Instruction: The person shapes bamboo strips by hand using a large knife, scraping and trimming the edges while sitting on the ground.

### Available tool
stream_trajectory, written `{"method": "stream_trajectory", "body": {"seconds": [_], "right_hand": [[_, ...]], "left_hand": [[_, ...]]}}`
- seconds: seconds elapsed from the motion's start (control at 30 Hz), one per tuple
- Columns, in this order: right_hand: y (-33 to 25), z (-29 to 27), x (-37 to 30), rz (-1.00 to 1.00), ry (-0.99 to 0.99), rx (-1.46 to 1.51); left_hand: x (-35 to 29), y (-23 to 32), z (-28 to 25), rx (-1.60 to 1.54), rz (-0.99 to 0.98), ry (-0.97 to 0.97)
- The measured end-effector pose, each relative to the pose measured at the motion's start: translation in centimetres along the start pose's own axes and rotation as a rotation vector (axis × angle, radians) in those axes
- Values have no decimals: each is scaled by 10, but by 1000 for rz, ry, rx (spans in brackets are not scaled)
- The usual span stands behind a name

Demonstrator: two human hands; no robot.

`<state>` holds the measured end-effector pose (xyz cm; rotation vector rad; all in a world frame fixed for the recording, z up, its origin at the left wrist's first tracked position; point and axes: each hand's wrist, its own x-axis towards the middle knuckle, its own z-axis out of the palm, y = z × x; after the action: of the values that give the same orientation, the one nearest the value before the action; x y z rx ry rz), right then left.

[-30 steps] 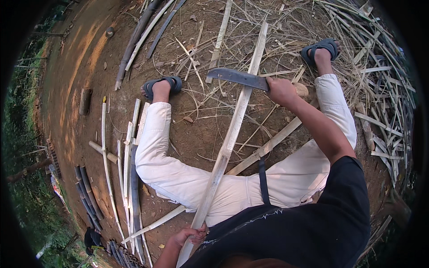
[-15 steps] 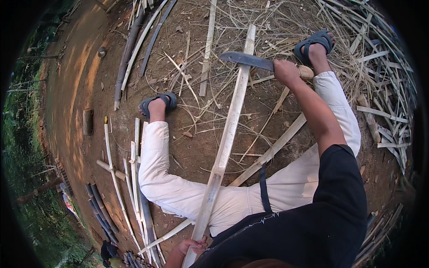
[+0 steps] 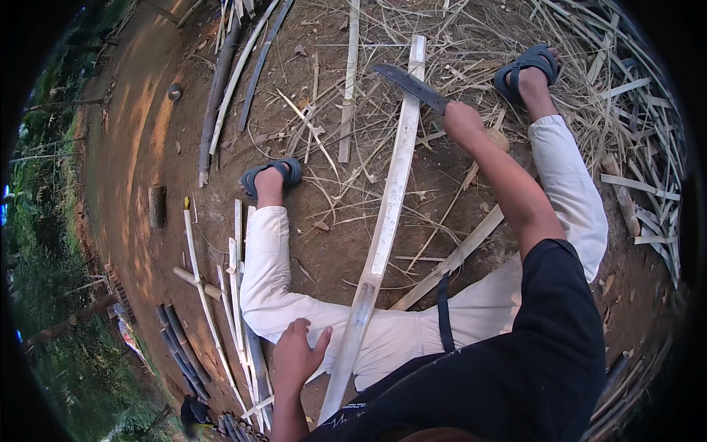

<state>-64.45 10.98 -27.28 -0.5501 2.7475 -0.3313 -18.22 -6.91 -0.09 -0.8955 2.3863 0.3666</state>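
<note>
A long split bamboo strip (image 3: 390, 199) runs from my lap away over the ground between my legs, its pale inner face up. My right hand (image 3: 465, 125) is closed round the wooden handle (image 3: 498, 138) of a machete. The dark machete blade (image 3: 412, 87) points left and lies across the strip close to its far end. Beside the near part of the strip, above my left thigh, my left hand (image 3: 298, 353) is open with thumb and fingers apart, holding nothing. It appears apart from the bamboo.
Thin bamboo shavings (image 3: 456, 59) litter the far ground. Piled bamboo strips (image 3: 626, 88) stand at the far right. Several cut strips (image 3: 221, 309) lie left of my leg, near dark bamboo poles (image 3: 180, 342). Another strip (image 3: 471, 243) slants beneath my right leg.
My left hand has let go of the strip's near end and moved forward, opening. The machete blade has tilted, its tip now farther away. The view has shifted slightly.
</note>
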Motion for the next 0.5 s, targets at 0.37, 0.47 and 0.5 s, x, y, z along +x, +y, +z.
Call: {"method": "stream_trajectory", "body": {"seconds": [0.37,0.47,0.5], "right_hand": [[-27,-24,-32,-186,82,-39],[-41,-44,-65,-319,78,-8],[-46,-50,-83,-356,51,8]], "left_hand": [[164,85,85,-1444,-133,-987],[111,41,80,-1424,-156,-968],[89,24,85,-1424,-149,-968]]}}
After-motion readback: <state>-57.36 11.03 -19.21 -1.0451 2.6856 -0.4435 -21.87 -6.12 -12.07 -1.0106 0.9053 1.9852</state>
